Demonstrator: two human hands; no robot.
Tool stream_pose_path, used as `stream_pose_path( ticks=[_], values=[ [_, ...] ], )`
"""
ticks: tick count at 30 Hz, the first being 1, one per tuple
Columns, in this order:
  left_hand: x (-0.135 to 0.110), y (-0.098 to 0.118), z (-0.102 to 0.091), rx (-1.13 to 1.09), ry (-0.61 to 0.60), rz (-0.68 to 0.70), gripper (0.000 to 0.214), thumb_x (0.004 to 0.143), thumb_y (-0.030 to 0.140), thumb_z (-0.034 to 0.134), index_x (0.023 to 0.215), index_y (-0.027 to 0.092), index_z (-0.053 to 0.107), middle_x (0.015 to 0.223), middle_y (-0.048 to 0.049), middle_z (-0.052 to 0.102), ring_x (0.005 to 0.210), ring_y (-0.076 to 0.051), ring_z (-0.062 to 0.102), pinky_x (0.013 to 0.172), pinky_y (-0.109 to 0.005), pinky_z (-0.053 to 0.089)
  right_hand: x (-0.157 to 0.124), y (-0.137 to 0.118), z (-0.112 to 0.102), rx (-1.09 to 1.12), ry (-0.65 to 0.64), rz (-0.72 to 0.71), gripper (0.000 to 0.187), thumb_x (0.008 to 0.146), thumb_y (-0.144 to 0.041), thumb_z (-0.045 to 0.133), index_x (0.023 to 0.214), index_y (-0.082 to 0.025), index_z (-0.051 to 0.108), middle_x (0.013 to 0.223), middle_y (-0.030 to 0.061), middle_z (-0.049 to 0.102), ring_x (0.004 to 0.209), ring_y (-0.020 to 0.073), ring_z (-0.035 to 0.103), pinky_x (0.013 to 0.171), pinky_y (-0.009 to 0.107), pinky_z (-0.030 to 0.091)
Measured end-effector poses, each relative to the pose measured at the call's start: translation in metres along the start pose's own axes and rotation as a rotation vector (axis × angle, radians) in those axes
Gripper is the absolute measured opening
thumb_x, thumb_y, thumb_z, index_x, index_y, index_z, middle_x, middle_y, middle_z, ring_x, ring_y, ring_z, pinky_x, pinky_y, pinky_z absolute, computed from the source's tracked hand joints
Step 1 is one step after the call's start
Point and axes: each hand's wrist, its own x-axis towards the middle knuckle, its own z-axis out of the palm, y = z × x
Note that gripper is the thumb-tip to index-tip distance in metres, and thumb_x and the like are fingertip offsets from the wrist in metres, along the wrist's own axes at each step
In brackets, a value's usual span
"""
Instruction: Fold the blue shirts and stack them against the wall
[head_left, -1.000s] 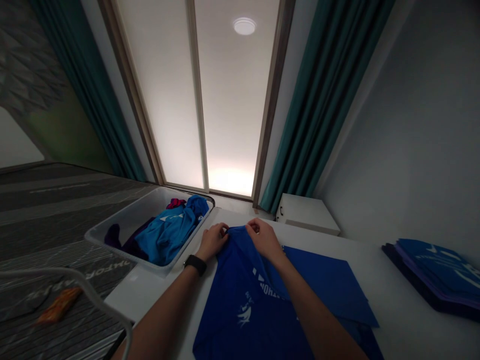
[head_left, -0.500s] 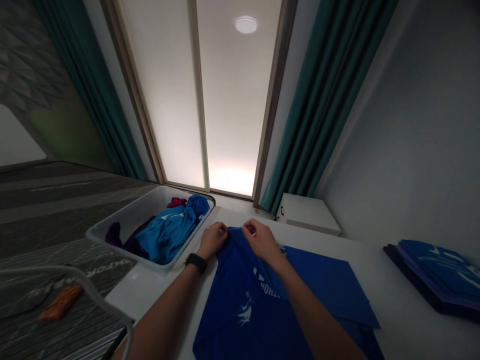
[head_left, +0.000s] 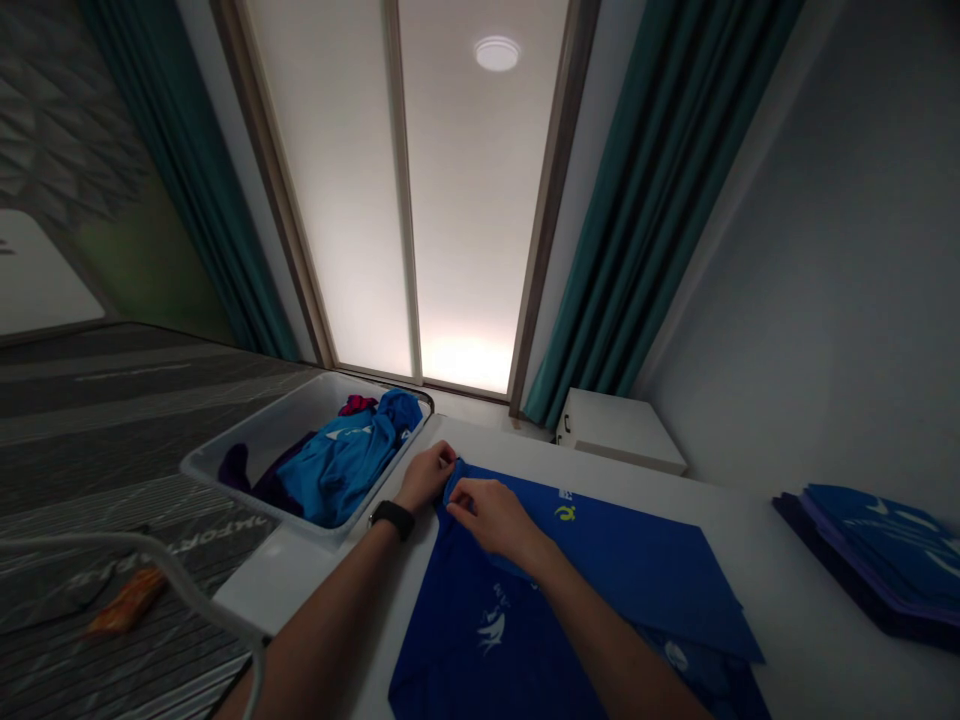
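Observation:
A dark blue shirt (head_left: 450,610) with a white bird print lies on the white table, partly folded over. My left hand (head_left: 426,476), a black watch on its wrist, pinches the shirt's far left corner. Close beside it, my right hand (head_left: 491,518) has its thumb and fingertips closed on the cloth just below that corner. Under my right forearm and to its right spreads a flat, straight-edged blue piece (head_left: 637,560) with a yellow-green and white logo. Whether it belongs to the same shirt I cannot tell. My right forearm hides part of the cloth.
Left of the table stands a clear plastic bin (head_left: 259,440) with crumpled blue, purple and red clothes. A stack of folded shirts (head_left: 877,550) sits on the right of the white table (head_left: 810,650). Beyond the far edge is a white cabinet (head_left: 622,425). A pale curved tube (head_left: 180,570) crosses lower left.
My right hand has moved left and nearer to me, drawing the shirt's edge toward my left hand. More of the flat blue piece and its logo now show. My left hand stays at the corner.

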Motion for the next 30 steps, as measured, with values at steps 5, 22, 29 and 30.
stream_pose_path(
  ticks=[5, 22, 29, 30],
  values=[
    [-0.001, 0.001, 0.0, 0.014, -0.005, 0.028, 0.008, 0.082, 0.024, 0.058, 0.079, 0.018, 0.064, 0.076, -0.0009, 0.066, 0.068, -0.015, 0.059, 0.063, -0.024, 0.039, 0.001, 0.008, 0.009, 0.001, -0.053, -0.001, 0.008, 0.088, -0.027, 0.06, 0.087, -0.022, 0.067, 0.084, -0.0004, 0.07, 0.078, 0.0147, 0.063, 0.065, 0.022, 0.037],
    [0.011, 0.007, -0.005, 0.063, -0.101, -0.096, 0.028, 0.075, 0.046, 0.063, 0.073, 0.02, 0.072, 0.078, -0.0052, 0.073, 0.076, -0.023, 0.065, 0.067, -0.028, 0.04, 0.0, 0.006, 0.03, -0.049, -0.09, -0.086, 0.004, 0.086, -0.026, 0.065, 0.087, -0.022, 0.066, 0.07, -0.003, 0.064, 0.068, 0.0129, 0.057, 0.06, 0.023, 0.032],
    [0.009, -0.007, -0.001, -0.057, -0.075, -0.025, 0.028, 0.078, 0.042, 0.059, 0.081, 0.017, 0.071, 0.079, -0.0043, 0.073, 0.076, -0.02, 0.066, 0.067, -0.026, 0.044, -0.001, 0.01, 0.037, -0.107, 0.018, -0.24, 0.013, 0.092, -0.023, 0.055, 0.087, -0.019, 0.066, 0.085, 0.0025, 0.064, 0.086, 0.0169, 0.056, 0.081, 0.029, 0.04],
    [0.008, -0.008, 0.0, -0.069, -0.066, -0.013, 0.028, 0.079, 0.042, 0.059, 0.082, 0.017, 0.071, 0.079, -0.0043, 0.073, 0.076, -0.02, 0.065, 0.067, -0.026, 0.044, -0.001, 0.011, 0.037, -0.138, 0.045, -0.242, 0.014, 0.093, -0.022, 0.052, 0.091, -0.019, 0.066, 0.091, 0.0039, 0.064, 0.091, 0.0182, 0.055, 0.085, 0.032, 0.04]
  ],
)
